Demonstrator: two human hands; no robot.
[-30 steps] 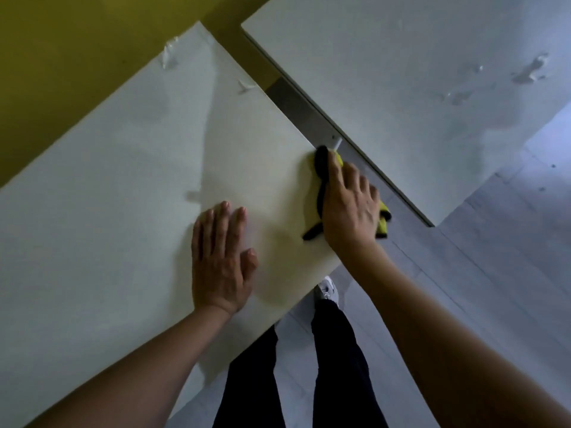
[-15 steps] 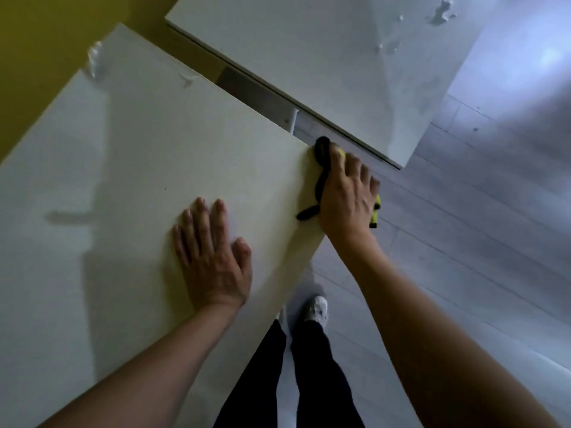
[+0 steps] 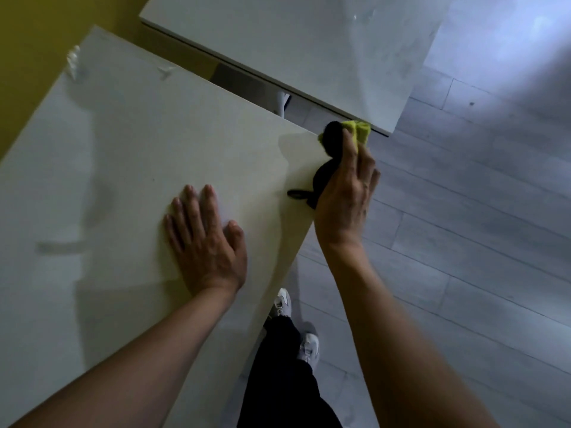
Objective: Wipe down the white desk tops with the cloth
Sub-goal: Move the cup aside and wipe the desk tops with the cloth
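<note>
The near worktop (image 3: 129, 168) fills most of the view, a white slab running off the left side. A second worktop (image 3: 302, 47) sits just beyond it across a narrow gap, with a few bits of white debris showing on both. Grey plank floor (image 3: 479, 242) on the right. The left hand (image 3: 207, 242) lies flat on the near worktop, fingers straight, holding nothing. The right hand (image 3: 346, 193) is at the far right corner, its grip curled around a black and yellow-green cloth (image 3: 332, 140), which bunches over the edge. My worry is that with so much cloth hanging past the corner, a fast swipe could drag it off into the gap, or skip the debris near the back edge.
</note>
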